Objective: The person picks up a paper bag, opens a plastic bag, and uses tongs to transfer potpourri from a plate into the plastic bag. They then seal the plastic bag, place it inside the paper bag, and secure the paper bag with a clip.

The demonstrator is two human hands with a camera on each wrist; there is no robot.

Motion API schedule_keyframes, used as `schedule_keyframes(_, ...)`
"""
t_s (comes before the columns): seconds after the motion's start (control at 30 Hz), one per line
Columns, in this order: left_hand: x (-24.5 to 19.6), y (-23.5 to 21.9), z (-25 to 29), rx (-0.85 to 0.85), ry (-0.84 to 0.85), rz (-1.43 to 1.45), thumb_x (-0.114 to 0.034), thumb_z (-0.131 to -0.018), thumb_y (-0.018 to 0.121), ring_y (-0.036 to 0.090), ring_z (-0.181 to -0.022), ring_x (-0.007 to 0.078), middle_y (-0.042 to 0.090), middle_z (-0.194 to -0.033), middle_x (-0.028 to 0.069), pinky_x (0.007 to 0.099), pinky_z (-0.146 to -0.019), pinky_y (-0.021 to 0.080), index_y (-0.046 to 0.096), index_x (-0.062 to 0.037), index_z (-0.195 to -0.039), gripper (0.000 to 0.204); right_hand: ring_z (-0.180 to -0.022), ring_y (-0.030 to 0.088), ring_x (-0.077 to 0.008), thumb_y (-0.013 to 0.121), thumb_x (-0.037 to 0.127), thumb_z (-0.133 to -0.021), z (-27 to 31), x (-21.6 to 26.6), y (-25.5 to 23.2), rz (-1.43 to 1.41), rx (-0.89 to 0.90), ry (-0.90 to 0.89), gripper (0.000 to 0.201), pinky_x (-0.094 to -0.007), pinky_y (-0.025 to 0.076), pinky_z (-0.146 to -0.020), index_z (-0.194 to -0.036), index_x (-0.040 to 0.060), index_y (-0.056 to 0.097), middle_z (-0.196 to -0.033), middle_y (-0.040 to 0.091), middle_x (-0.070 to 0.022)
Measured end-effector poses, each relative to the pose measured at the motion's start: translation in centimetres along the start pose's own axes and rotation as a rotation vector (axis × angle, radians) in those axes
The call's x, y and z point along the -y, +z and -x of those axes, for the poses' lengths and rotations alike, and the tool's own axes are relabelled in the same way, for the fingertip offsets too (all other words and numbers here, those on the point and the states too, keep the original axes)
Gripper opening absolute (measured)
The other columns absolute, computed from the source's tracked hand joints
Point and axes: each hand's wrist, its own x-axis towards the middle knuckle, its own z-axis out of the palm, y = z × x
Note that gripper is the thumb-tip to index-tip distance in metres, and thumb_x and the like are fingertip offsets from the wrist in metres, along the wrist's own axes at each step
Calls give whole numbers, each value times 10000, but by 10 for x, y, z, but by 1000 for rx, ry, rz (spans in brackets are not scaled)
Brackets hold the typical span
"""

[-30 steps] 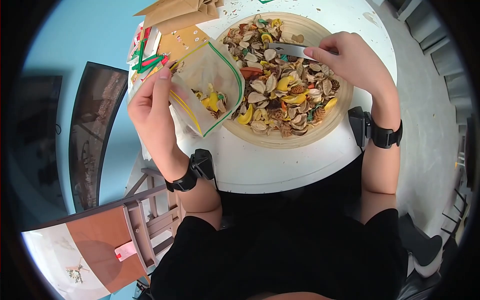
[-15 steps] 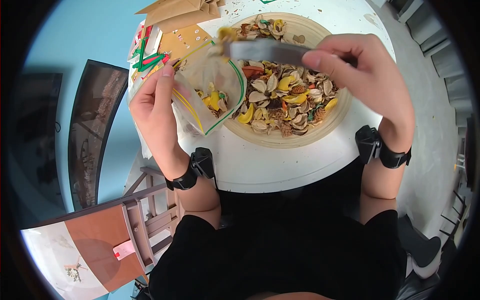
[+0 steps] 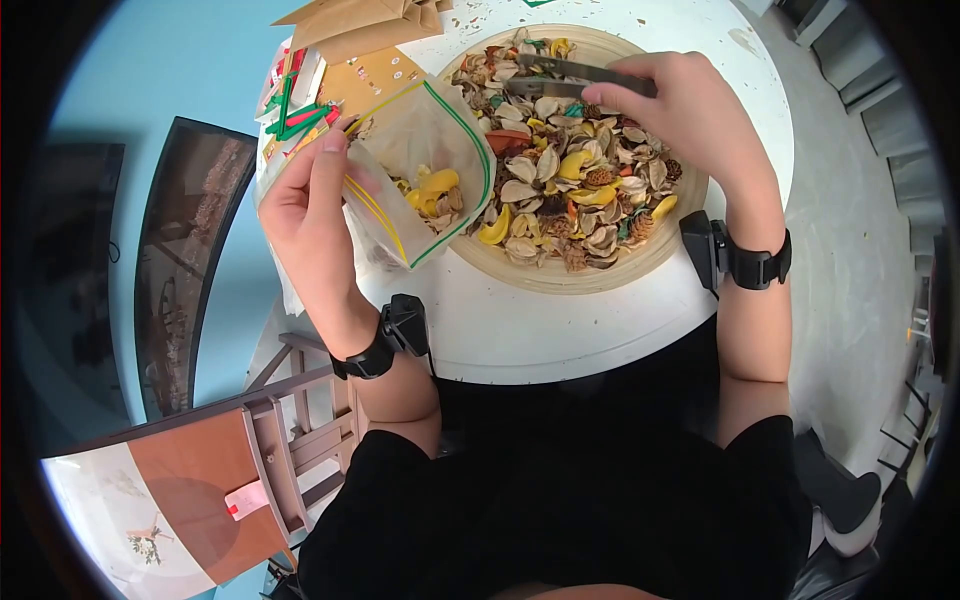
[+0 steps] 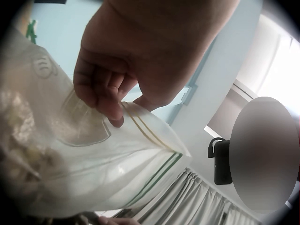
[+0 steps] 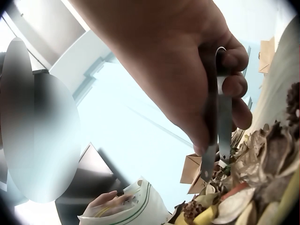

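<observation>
My left hand (image 3: 310, 210) pinches the rim of a clear zip bag (image 3: 405, 130) with a green and yellow seal, its mouth held wide. Yellow and tan dried pieces (image 3: 437, 190) lie inside it. The left wrist view shows thumb and fingers on the bag's edge (image 4: 145, 129). To the right, a round wooden tray (image 3: 560, 283) carries a heap of potpourri (image 3: 600, 180), with dried petals, small cones and yellow slices. Above its far part, my right hand (image 3: 700, 120) holds metal tongs (image 3: 585, 70). Their tips stand apart, close over the dried petals in the right wrist view.
A brown paper bag (image 3: 365, 30) stands at the back left of the white table (image 3: 530, 345). Green and red items (image 3: 300, 120) lie beside a mustard-coloured printed sheet (image 3: 375, 78). Small crumbs are scattered behind the tray. A wooden chair frame (image 3: 310, 440) is at the lower left.
The tongs went left to the bag with a yellow piece, released it inside, and came back right over the tray with parted tips. My left hand and the bag have hardly moved.
</observation>
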Motion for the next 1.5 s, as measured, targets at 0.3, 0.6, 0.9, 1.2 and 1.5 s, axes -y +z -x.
schedule_keyframes(0.3,0,2,0,15,10,13,-183,-1004,661,553,-788,61,670,-683,21,227,-816,432,761,52,-1095,271,-640,674,-322,753,399,-900,2,-7,-1,86,40,-79,331,-391,547,-656,-964,82,820,-681,690,-161)
schedule_keyframes(0.6,-2,4,0,14,-2,11,-193,-1004,669,549,-781,58,665,-682,16,218,-788,422,759,54,-1099,279,-569,558,-117,742,276,-949,10,-5,-31,-171,20,-72,297,-270,440,-563,-1042,-2,788,-668,675,-65)
schedule_keyframes(0.9,-5,6,1,13,11,14,-199,-1003,673,547,-766,58,661,-694,10,215,-762,416,760,54,-1093,283,-660,560,-53,773,188,-932,31,42,-38,-430,15,-207,247,-212,441,-597,-1068,-18,777,-746,673,-11)
schedule_keyframes(1.2,-8,-14,-1,-112,30,58,-170,-997,660,552,-700,68,665,-706,30,213,-675,398,753,58,-1112,272,-600,603,-133,763,353,-919,14,22,-40,-195,-71,-105,356,-284,467,-578,-1019,13,792,-676,673,-88)
schedule_keyframes(1.5,-5,-41,-10,-212,34,155,-197,-993,665,481,-616,46,651,-682,24,214,-581,345,752,51,-1035,266,-629,661,-317,727,460,-926,-60,48,2,304,36,-320,448,-385,527,-632,-945,18,794,-709,700,-164)
